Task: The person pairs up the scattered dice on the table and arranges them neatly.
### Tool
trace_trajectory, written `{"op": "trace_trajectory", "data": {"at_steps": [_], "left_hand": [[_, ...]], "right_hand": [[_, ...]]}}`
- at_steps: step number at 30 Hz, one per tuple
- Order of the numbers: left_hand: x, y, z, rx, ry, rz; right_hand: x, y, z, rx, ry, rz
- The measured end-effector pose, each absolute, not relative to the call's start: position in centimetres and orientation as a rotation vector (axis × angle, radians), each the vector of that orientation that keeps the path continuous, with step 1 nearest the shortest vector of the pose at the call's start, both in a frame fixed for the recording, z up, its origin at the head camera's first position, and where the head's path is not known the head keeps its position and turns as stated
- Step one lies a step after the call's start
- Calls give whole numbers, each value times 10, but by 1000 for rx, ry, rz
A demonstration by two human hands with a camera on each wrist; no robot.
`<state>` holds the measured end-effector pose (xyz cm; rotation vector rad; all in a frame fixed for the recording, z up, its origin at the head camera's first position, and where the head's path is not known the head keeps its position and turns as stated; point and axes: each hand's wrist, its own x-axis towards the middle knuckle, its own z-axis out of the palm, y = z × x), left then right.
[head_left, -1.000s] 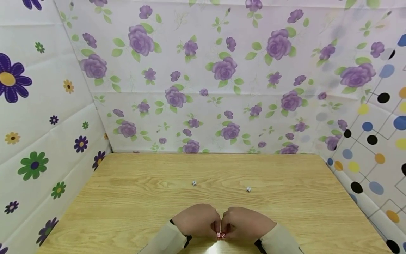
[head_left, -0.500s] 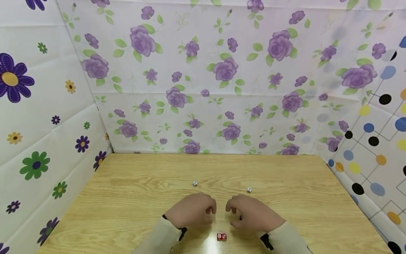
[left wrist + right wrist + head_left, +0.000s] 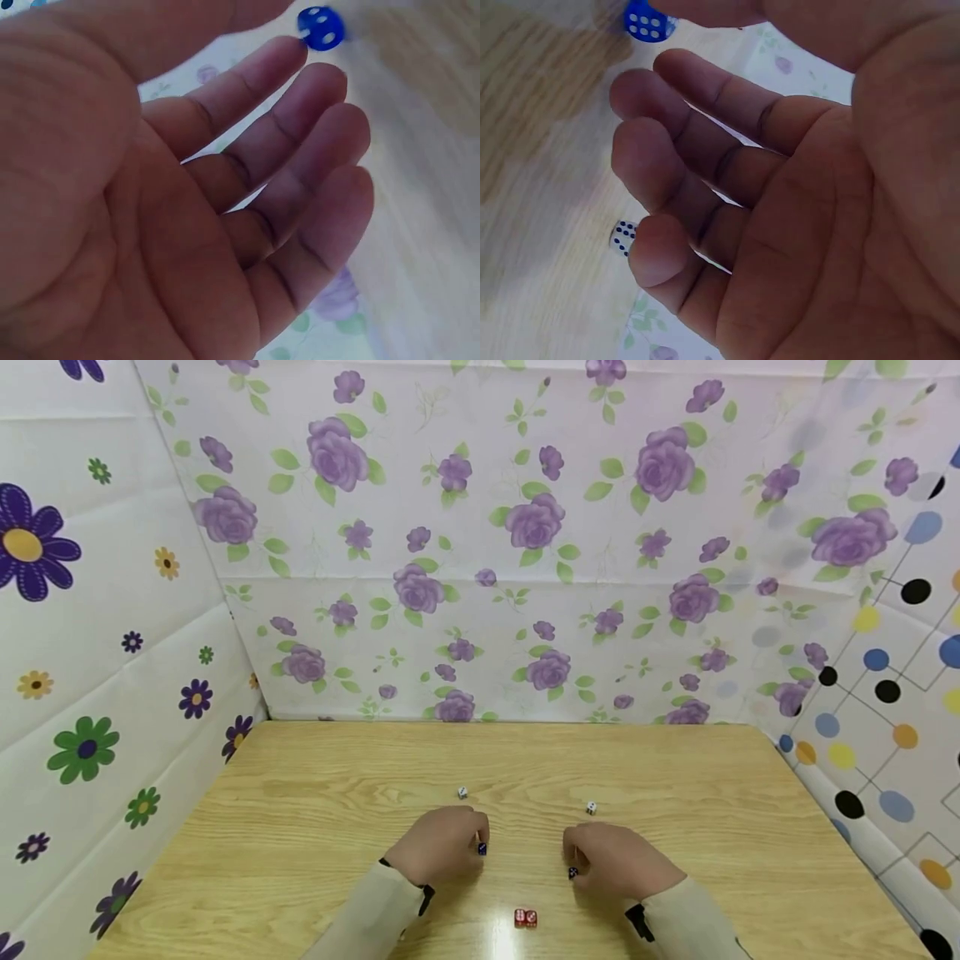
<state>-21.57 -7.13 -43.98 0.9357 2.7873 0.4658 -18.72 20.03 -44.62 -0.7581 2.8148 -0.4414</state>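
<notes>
In the head view, my left hand pinches a blue die between thumb and index finger; the left wrist view shows this blue die at those fingertips. My right hand, to the right, pinches a second blue die, its six-spot face visible on the blue die in the right wrist view. The other fingers of both hands are loosely bent. Nearer the person, two red dice sit side by side, touching, on the wooden table.
Beyond the hands lie two white dice, one white die on the left and another white die on the right. A purple-flowered cloth stands behind the table, with patterned cloths along both sides.
Both hands have let go of the red dice, which stay on the table. They have moved forward and apart, and each has taken hold of a blue die.
</notes>
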Motion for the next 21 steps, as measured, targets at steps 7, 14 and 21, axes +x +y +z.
{"op": "trace_trajectory", "data": {"at_steps": [7,14,21], "left_hand": [[-219,-70,-448,903,2810,461],[-221,-67,-452,892,2804,501],[-222,-67,-454,871,2824,503]], "right_hand": [[-188,200,-449,-787,2831,-428],[-188,200,-450,-794,2840,-447],[-189,200,-451,-772,2821,-476]]}}
